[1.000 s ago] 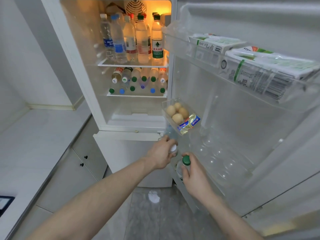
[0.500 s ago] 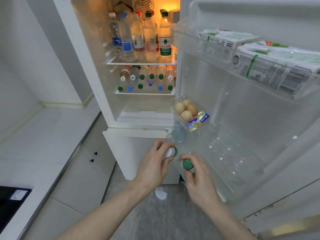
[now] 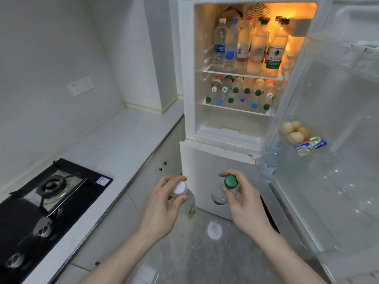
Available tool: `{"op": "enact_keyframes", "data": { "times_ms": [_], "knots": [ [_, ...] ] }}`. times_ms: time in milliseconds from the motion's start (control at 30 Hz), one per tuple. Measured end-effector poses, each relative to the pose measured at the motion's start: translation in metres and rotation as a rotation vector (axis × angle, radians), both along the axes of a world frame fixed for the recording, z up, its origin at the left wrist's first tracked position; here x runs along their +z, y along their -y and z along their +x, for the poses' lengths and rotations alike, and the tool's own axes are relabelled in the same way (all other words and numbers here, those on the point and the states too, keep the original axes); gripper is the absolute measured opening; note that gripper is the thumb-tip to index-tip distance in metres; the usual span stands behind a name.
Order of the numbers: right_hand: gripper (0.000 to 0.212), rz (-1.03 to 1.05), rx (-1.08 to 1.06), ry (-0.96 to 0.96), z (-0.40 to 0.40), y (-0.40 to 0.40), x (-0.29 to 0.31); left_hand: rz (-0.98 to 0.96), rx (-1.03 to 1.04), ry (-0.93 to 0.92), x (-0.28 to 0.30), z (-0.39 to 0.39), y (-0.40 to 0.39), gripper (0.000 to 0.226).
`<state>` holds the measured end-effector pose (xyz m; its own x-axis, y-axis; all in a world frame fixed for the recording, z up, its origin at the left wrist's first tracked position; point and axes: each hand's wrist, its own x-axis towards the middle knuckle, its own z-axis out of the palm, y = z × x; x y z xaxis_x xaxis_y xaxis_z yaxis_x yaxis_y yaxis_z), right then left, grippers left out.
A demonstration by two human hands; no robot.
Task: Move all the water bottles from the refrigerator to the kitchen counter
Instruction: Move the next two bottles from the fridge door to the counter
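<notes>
My left hand (image 3: 162, 203) grips a clear water bottle with a white cap (image 3: 180, 187) by its neck. My right hand (image 3: 244, 203) grips a second bottle with a green cap (image 3: 230, 181) the same way. Both bottles hang upright over the floor in front of the open refrigerator (image 3: 242, 130). Several upright bottles (image 3: 250, 46) stand on its top shelf. Several more bottles (image 3: 240, 93) lie on the shelf below, caps facing me. One more bottle (image 3: 269, 162) stands in the lower door rack. The white kitchen counter (image 3: 123, 144) runs along the left.
A black gas hob (image 3: 47, 193) is set into the counter at the near left. The open fridge door (image 3: 336, 140) fills the right side, holding eggs (image 3: 295, 132) and a small packet (image 3: 311, 145). White cabinet doors (image 3: 143, 181) sit under the counter. Grey floor lies below my hands.
Both hands have lifted their bottles out of the door rack and drawn them back and left, away from the door. My view has swung left, bringing the counter and hob into sight.
</notes>
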<state>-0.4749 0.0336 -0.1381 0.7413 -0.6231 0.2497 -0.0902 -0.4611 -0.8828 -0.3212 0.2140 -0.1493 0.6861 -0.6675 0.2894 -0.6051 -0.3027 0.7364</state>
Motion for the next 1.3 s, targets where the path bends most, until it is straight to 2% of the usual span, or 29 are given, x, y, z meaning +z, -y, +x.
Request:
{"op": "enact_keyframes", "data": {
  "times_ms": [267,567,1000,1300],
  "knots": [
    [0.033,0.006,0.366,-0.082,0.064,-0.121,0.007,0.011,0.270,-0.040,0.005,0.005,-0.164,0.042],
    [0.035,-0.019,0.773,-0.139,0.123,-0.274,0.008,0.032,0.648,-0.063,-0.001,-0.032,-0.339,0.044],
    [0.036,-0.153,1.326,-0.175,0.197,-0.481,0.009,-0.044,1.206,-0.162,-0.007,-0.087,-0.517,0.043],
    [0.034,-0.150,1.604,-0.168,0.253,-0.623,0.002,-0.086,1.477,-0.200,0.002,-0.091,-0.617,0.042]
  ]
}}
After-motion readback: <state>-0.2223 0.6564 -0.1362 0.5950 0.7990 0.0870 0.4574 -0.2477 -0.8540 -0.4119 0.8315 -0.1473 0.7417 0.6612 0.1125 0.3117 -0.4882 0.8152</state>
